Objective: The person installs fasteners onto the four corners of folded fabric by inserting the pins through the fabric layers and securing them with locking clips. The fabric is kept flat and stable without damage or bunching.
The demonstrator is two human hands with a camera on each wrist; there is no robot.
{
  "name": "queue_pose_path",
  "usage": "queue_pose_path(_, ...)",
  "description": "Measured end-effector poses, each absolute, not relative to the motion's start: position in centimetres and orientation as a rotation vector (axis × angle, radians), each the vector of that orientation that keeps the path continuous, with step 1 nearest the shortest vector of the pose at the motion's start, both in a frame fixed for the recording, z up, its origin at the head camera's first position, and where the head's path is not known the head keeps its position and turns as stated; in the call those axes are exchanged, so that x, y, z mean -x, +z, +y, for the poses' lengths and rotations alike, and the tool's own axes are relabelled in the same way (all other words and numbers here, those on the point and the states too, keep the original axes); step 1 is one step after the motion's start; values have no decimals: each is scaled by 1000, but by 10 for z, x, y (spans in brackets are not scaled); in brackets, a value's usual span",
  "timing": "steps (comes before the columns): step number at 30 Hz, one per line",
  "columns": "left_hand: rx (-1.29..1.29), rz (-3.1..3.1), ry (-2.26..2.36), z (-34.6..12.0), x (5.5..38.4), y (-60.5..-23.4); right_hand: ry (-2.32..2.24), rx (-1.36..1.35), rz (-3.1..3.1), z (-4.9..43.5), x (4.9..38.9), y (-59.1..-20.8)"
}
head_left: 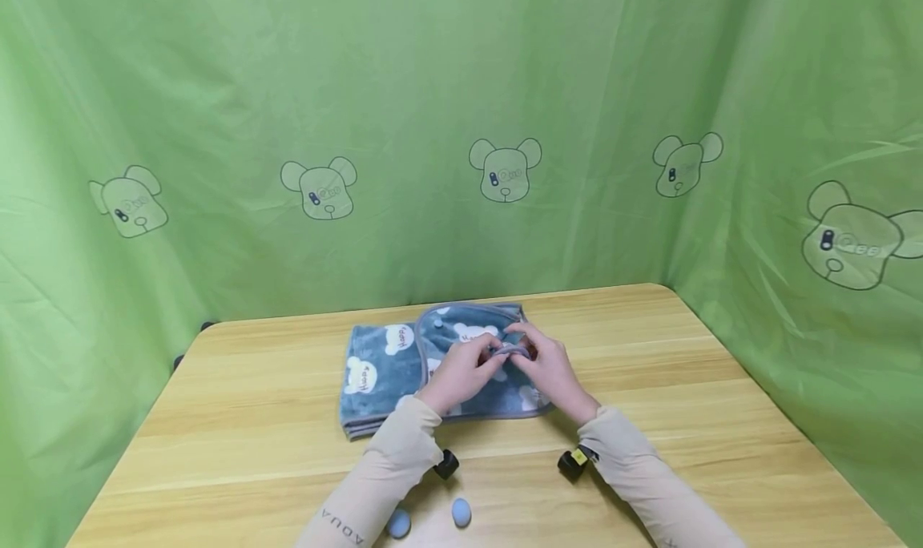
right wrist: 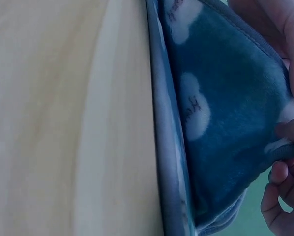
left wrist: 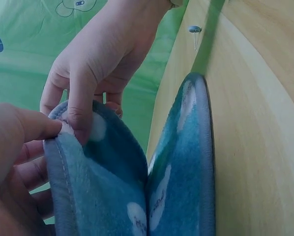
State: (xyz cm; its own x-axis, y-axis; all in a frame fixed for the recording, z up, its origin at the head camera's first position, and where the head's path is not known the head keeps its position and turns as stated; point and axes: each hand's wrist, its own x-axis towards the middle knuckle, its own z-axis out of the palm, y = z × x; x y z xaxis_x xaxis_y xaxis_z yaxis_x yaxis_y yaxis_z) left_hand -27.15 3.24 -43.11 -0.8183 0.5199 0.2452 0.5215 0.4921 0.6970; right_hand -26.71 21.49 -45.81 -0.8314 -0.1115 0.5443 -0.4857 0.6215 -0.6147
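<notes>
A folded teal fleece blanket (head_left: 385,372) with white bear shapes and a grey border lies at the table's back. Left hand (head_left: 465,370) and right hand (head_left: 544,364) meet over its right part, pinching a raised stretch of the border. In the left wrist view, the left hand's (left wrist: 14,162) thumb presses the fleece beside the right hand's (left wrist: 100,59) fingers. The right wrist view shows the lifted blanket (right wrist: 230,98) between left hand (right wrist: 272,24) and right hand (right wrist: 287,191). A bluish bit shows at the right fingertips, its kind unclear. One small blue round piece (head_left: 438,324) sits on the blanket.
Two light-blue round pieces (head_left: 461,513) lie near the table's front, one partly behind the left sleeve. In the left wrist view, a blue-headed pin (left wrist: 194,29) with a clear shaft stands on the wooden table (head_left: 671,356). Green curtains (head_left: 404,67) enclose the back and sides.
</notes>
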Motion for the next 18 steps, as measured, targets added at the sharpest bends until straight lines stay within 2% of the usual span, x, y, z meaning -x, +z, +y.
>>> queue_pose_path(18, 1033, -2785, -1133, 20, 269, -416, 936, -549, -2368, 215, 265, -456)
